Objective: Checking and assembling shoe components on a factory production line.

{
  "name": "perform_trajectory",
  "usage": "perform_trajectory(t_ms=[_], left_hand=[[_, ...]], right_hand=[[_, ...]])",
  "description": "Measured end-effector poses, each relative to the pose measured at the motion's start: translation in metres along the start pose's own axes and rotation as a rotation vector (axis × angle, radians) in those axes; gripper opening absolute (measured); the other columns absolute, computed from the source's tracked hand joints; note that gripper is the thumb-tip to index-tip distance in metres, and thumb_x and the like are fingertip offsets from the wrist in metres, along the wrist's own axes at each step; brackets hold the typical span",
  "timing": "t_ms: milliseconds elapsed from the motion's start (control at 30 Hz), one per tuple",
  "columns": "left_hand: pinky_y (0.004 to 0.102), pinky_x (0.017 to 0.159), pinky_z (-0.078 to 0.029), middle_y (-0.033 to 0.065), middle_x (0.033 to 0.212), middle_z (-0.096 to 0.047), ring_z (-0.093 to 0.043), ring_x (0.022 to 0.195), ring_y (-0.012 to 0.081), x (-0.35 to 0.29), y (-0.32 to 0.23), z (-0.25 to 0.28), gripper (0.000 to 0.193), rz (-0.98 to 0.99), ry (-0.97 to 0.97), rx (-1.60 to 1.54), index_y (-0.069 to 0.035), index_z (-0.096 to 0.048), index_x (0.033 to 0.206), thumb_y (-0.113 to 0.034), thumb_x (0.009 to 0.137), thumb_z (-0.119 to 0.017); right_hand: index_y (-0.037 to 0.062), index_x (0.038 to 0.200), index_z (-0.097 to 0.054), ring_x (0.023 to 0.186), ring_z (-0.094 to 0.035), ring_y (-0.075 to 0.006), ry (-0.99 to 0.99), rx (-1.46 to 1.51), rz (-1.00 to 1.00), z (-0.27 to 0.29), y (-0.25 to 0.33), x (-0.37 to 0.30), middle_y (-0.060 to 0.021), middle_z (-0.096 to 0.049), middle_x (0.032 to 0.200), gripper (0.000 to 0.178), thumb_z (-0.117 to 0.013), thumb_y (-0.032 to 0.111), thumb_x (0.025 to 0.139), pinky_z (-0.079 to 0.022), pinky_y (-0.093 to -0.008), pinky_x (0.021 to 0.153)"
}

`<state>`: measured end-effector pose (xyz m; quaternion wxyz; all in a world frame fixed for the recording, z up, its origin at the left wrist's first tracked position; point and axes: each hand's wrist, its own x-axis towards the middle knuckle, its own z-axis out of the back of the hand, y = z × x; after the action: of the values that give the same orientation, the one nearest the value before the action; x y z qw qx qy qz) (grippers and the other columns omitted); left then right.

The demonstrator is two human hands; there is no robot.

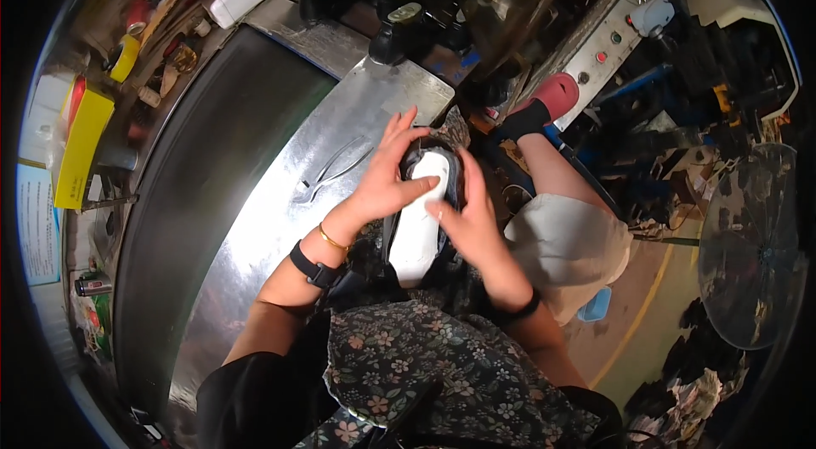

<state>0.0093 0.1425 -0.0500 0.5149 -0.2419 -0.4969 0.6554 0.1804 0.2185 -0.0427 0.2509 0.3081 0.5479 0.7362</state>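
shoe workshop, steel workbench (280, 194), control-button machine (608, 41), shoe lasts (399, 19)

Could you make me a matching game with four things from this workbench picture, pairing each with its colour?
Things:
1. Shoe sole between the left hand and right hand
2. Box at the far left
3. Pliers on the metal table
4. Clog on the foot

Colours:
A. yellow
B. pink
C. white
D. silvery metal

Pairs: 1-C, 2-A, 3-D, 4-B
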Motion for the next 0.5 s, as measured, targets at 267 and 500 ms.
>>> perform_trajectory(t_ms=[267, 500], left_hand=[[0.0284, 0.092, -0.047, 0.0034, 0.109, -0.061, -0.058, 0.100, 0.0132, 0.016, -0.023, 0.005, 0.058, 0.477, 0.002, -0.767, -0.005, -0.047, 0.133, -0.002, 0.082, -0.072], [0.0276, 0.094, -0.046, 0.0054, 0.117, -0.056, -0.055, 0.107, 0.0130, -0.038, -0.011, -0.013, 0.059, 0.380, -0.047, -0.664, -0.003, -0.042, 0.134, -0.005, 0.084, -0.073]], right_hand=[[-0.0070, 0.116, -0.061, 0.078, -0.056, -0.0044, -0.024, 0.328, -0.284, 0.033, -0.048, -0.040, -0.0006, -0.067, 0.088, 0.025, -0.063, 0.004, 0.094, -0.048, -0.0226, 0.069], [-0.0037, 0.131, -0.053, 0.098, -0.062, -0.0176, 0.232, 0.076, -0.445, 0.042, -0.031, -0.076, -0.0135, -0.067, 0.109, 0.051, -0.067, 0.027, 0.093, -0.050, -0.0326, 0.088]])
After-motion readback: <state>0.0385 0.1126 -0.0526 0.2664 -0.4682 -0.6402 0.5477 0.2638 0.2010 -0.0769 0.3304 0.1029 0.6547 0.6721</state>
